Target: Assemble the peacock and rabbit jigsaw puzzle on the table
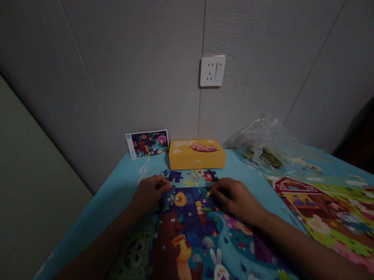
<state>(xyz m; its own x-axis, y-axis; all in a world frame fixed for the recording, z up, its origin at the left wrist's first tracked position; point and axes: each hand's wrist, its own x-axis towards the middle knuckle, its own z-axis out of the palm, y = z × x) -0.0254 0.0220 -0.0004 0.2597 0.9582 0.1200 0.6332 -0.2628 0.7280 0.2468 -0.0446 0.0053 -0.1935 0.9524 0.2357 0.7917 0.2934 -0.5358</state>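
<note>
A partly joined jigsaw puzzle (191, 223) lies in front of me, showing a bear, a honey pot, a rabbit and a blue stream. My left hand (150, 194) is at its upper left edge, thumb and forefinger pinched together; whatever lies between them is too small and dark to make out. At the upper right edge, my right hand (235, 198) has its fingertips closed on a dark puzzle piece (209, 193) with a yellow-green print, largely hidden by the fingers. Several loose puzzle pieces (175, 176) lie beyond the top edge, between the hands.
A yellow puzzle box (197, 159) stands against the wall, with a picture card (148, 144) leaning beside it. A clear plastic bag (269, 148) with pieces inside lies at the back right. Another puzzle with a farm scene (338, 215) lies on the right of the blue tablecloth (111, 190).
</note>
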